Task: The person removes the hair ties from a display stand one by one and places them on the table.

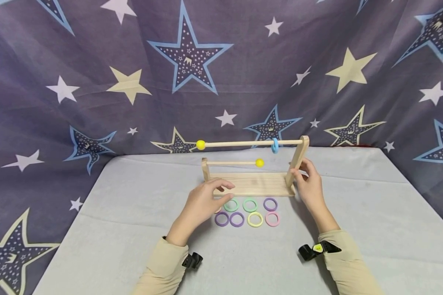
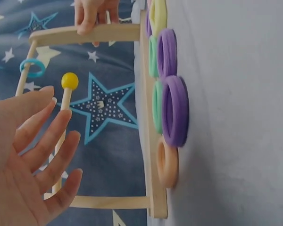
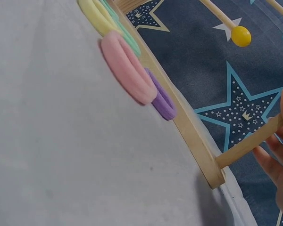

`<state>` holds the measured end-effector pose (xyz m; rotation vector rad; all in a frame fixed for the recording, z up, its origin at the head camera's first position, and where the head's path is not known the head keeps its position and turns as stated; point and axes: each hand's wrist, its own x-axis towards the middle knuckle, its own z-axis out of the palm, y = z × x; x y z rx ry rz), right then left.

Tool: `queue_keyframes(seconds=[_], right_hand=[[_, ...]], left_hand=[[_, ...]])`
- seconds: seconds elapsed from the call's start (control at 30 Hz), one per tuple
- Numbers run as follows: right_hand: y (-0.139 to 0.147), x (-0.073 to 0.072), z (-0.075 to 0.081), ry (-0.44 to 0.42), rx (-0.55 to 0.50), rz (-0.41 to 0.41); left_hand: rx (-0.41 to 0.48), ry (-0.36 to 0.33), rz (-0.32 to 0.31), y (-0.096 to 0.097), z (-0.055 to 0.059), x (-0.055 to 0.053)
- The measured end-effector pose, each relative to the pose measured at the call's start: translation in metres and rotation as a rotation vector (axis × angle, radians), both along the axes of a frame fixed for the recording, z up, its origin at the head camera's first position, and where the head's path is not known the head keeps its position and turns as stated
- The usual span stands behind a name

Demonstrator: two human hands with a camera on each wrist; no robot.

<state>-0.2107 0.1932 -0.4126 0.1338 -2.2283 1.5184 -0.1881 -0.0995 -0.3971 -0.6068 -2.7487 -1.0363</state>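
A wooden rack [image 1: 254, 185] stands on the table, with two horizontal rods tipped by yellow balls. One blue hair tie [image 1: 275, 146] hangs on its long upper rod. My right hand [image 1: 311, 187] grips the rack's taller right post [image 3: 252, 142] between thumb and fingers. My left hand [image 1: 206, 199] hovers at the front left of the base, fingers loosely bent around nothing. In front of the base lie several hair ties: green [image 1: 250, 205], purple [image 2: 176, 110], yellow [image 1: 255, 225], pink [image 3: 127, 68] and a peach one [image 2: 168, 162], which my left hand mostly covers in the head view.
The table [image 1: 354, 196] has a pale grey cloth over it. Behind it hangs a dark curtain [image 1: 243, 82] with stars. The short lower rod [image 1: 230, 163] extends from the left post, its yellow ball [image 1: 259, 163] below the upper rod.
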Motion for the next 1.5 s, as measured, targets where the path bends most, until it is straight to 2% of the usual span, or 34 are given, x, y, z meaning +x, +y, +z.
queue_keyframes(seconds=[0.33,0.67,0.83,0.97,1.07,1.33,1.5], right_hand=[[-0.002,0.000,-0.003,0.012,-0.020,0.001],[-0.001,0.000,0.000,0.004,-0.018,-0.016],[0.007,-0.008,-0.013,0.011,-0.030,-0.016],[0.014,-0.019,-0.029,0.016,-0.041,-0.025],[0.015,-0.022,-0.035,0.033,-0.034,-0.026],[0.014,-0.023,-0.036,0.042,-0.023,-0.019],[0.013,-0.023,-0.036,0.044,-0.040,-0.019]], left_hand=[[0.036,0.056,0.059,0.011,0.005,0.002],[0.096,0.099,0.081,0.022,0.007,-0.004],[0.137,0.115,0.100,0.027,0.010,-0.007],[0.179,0.132,0.093,0.033,0.014,-0.009],[0.221,0.131,0.085,0.037,0.016,-0.011],[0.280,0.154,0.074,0.045,0.018,-0.020],[0.386,0.160,0.033,0.053,0.018,-0.029]])
